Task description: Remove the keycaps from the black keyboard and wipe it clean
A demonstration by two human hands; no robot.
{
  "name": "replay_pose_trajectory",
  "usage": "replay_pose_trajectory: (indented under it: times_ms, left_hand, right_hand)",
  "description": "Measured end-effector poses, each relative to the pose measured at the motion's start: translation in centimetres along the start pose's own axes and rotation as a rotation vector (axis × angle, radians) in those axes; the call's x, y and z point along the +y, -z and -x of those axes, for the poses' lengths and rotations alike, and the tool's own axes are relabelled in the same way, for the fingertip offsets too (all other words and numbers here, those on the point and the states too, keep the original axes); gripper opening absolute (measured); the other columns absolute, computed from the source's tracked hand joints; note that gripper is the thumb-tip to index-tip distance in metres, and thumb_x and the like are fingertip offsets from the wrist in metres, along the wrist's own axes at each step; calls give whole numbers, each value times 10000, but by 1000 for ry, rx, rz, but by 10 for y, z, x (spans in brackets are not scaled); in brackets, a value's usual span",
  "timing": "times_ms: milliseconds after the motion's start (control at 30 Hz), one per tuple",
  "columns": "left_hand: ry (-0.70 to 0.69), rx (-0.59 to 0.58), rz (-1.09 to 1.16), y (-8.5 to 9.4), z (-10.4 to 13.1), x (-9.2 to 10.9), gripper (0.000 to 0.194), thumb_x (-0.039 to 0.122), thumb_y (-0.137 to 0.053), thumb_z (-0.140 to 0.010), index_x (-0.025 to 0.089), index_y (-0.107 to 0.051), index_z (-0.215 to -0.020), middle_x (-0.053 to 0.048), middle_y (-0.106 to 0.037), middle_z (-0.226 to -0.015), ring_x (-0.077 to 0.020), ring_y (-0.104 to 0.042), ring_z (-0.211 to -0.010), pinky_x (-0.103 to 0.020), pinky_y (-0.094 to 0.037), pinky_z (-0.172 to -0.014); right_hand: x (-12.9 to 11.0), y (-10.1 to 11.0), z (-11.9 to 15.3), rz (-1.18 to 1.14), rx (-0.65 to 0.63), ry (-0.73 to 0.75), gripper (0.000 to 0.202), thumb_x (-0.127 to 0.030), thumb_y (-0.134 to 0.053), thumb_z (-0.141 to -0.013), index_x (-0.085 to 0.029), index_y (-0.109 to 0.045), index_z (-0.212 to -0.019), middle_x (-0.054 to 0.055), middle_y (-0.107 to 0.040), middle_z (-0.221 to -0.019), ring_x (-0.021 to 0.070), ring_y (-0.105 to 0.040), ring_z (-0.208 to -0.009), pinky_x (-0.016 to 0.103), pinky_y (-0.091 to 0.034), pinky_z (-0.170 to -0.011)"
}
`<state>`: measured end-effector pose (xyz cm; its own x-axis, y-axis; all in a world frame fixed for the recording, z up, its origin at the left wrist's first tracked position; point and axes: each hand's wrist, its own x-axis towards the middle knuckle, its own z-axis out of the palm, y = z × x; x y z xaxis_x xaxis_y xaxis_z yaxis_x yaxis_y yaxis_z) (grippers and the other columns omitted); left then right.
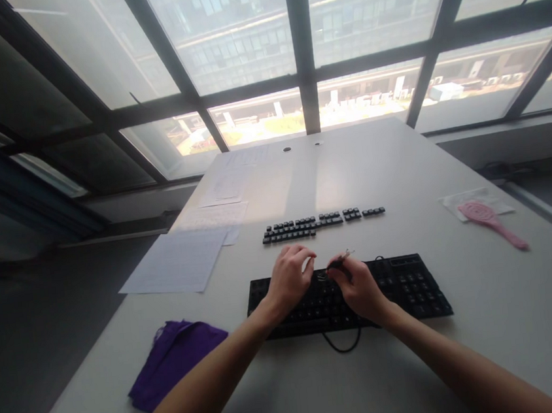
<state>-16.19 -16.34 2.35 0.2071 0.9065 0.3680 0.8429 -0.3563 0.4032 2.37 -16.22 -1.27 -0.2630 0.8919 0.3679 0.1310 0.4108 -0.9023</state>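
A black keyboard (413,287) lies across the white table, its cable looping out at the front edge. Over its left half is my left hand (290,274), fingers bent and apart, with nothing visible between them. My right hand (358,286) is over the keyboard's middle, closed on a small tool (347,253) with thin metallic wires at one end; its exact kind is too small to tell. Behind the keyboard, loose black keycaps (289,235) stand in several short rows.
Paper sheets (173,263) lie along the table's left side. A folded purple cloth (176,361) is at the front left, beside my left forearm. On the right, a pink hairbrush (492,220) rests partly on a white wrapper (453,203). Windows (237,26) rise beyond the table.
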Motion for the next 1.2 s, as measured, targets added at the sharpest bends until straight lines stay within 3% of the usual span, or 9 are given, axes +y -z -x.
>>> replay_pose_trajectory:
  times_ms: [133,267,700,933,1067,1200]
  left_hand:
    - [71,-27,108,-6,32,12,160,153,-551,-923,212,-699,-941,-45,-674,-937,-217,-577,-924,-382,-475,-884]
    - [95,-25,162,-14,44,10,169,147,-543,-921,219,-696,-930,-46,-674,-936,-219,-579,-933,-380,-481,-881]
    - [76,-35,185,-19,50,7,169,149,-540,-922,226,-689,-942,-46,-673,-961,-218,-566,-940,-406,-479,-915]
    - [42,-57,197,-16,49,9,164,132,-549,-897,227,-682,-919,-45,-673,-963,-215,-570,-927,-388,-491,-885]
    - [-2,-144,187,-10,47,13,228,65,-580,-792,230,-670,-921,-37,-669,-963,-217,-567,-943,-380,-485,-911]
    - [-27,-186,161,-8,48,15,180,190,-671,-801,237,-673,-975,-46,-661,-1004,-237,-565,-981,-398,-473,-938]
  right_hand:
    - [0,3,1,82,-63,37,78,-149,-549,-914,-197,-605,-891,46,-657,-839,210,-605,-794,329,-465,-753]
    - [4,3,2,107,-103,29,79,-146,-550,-913,-200,-600,-885,44,-657,-833,210,-602,-782,325,-460,-745]
    - [-2,3,1,139,-238,15,116,-114,-513,-918,-198,-565,-857,27,-621,-798,184,-559,-734,293,-439,-705]
    - [-1,2,3,219,-342,168,158,-99,-476,-919,-213,-571,-861,48,-596,-829,193,-534,-747,304,-445,-700]
    - [1,3,8,310,-397,313,236,-92,-418,-939,-213,-570,-805,33,-528,-752,186,-477,-694,298,-411,-656]
    - [4,4,11,228,-345,250,238,-123,-417,-967,-209,-601,-842,33,-559,-769,179,-515,-689,295,-428,-660]
